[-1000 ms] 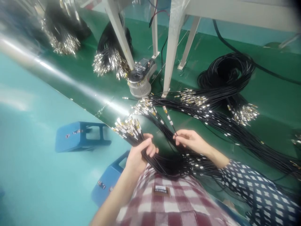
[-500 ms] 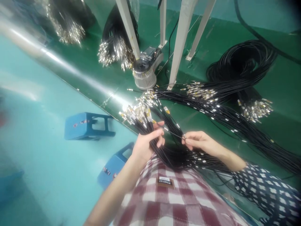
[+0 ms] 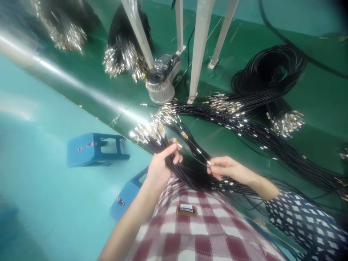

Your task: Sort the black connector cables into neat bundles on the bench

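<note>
My left hand [image 3: 164, 161] is wrapped round a thick bundle of black cables [image 3: 187, 177]. Its shiny metal connector ends [image 3: 149, 132] fan out beyond my thumb. Between left thumb and forefinger sits the yellowish tip of a single cable [image 3: 190, 153], which stretches across to my right hand [image 3: 221, 167]. My right fingertips pinch that cable close to a small silvery sleeve [image 3: 209, 163]. A second loose cable with a yellow-marked connector [image 3: 184, 135] lies just behind, running down toward the right fingers.
More black cables [image 3: 252, 132] with white tags lie across the green tabletop [image 3: 217, 139]. A coiled bundle [image 3: 269, 69] rests at the back right. A grey tape dispenser [image 3: 162, 90] stands by white metal legs [image 3: 199, 47]. Blue stools [image 3: 81, 150] are on the floor at left.
The whole view has shifted slightly, so things sit further left. The single cable's tip is now at my left thumb and forefinger; my right hand still pinches the cable.
</note>
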{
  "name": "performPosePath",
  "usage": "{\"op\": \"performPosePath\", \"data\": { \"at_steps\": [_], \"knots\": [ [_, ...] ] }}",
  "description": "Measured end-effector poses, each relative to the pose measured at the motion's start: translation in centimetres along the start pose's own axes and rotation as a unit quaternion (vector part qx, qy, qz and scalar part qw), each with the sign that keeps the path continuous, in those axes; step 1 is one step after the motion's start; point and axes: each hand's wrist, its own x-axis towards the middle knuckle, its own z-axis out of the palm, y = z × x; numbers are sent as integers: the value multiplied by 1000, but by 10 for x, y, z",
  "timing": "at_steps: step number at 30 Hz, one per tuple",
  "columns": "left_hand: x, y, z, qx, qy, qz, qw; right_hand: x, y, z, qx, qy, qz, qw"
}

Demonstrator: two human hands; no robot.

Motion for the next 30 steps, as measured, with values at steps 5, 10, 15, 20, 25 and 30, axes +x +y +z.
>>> {"op": "performPosePath", "data": {
  "at_steps": [5, 10, 15, 20, 25, 30],
  "knots": [
    [5, -1, 0, 19, -4, -22, 1000, 27, 4, 0, 52, 44, -44, 997],
    [20, -2, -3, 41, -54, -71, 995, 65, 14, 6, 77, 22, -59, 995],
    [33, -1, -11, 61, -83, -134, 986, 72, 12, 13, 78, -18, -43, 996],
    [36, 0, -10, 35, -15, -121, 992, 60, -1, 9, 64, -53, -13, 996],
    [44, -3, -23, -18, 35, -98, 994, 48, -5, 3, 44, -66, 47, 996],
    [47, -6, -35, -50, 68, -86, 993, 60, 0, 4, 68, 21, 44, 996]
  ]
}}
